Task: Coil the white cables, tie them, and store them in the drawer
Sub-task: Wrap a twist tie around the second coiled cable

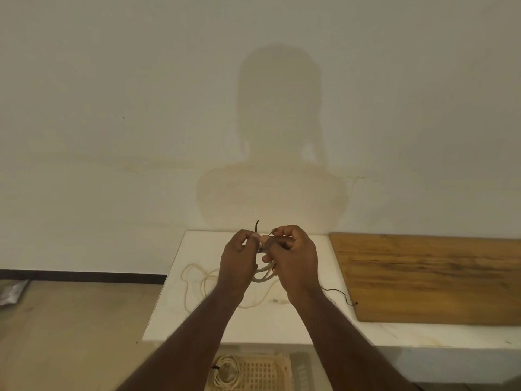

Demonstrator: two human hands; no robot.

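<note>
A: Both hands raised above the white table [174, 320], close together, knuckles to the camera.

B: Left hand [238, 262]?

A: Fingers curled, pinching one end of a thin dark tie [256, 225]. End of the tie standing up above the thumb.

B: And the right hand [294, 259]?

A: Also curled, gripping a coiled white cable [262, 276] together with the other end of the tie. Loops of the coil hanging down between the two hands, above the table and not touching it.

B: More cables anywhere?

A: Yes. A loose white cable [194, 280] lying uncoiled on the table, under and to the left of the hands, with a small white plug [277, 300] near the right wrist. Also a second dark tie [339, 294] on the table, from beside the right wrist to the edge of a wooden board [428, 277].

B: The board, lying where?

A: Flat on the right part of the table, against the wall [112, 108].

B: And the drawer?

A: Below the table's front edge, a pale basket drawer [262, 372] with a grid bottom, open. Inside, on the left side, one coiled white cable with a dark tie [224, 371]. Partly hidden by the forearms.

B: On the wall?

A: Only the shadow of a person [277, 136], straight ahead.
</note>
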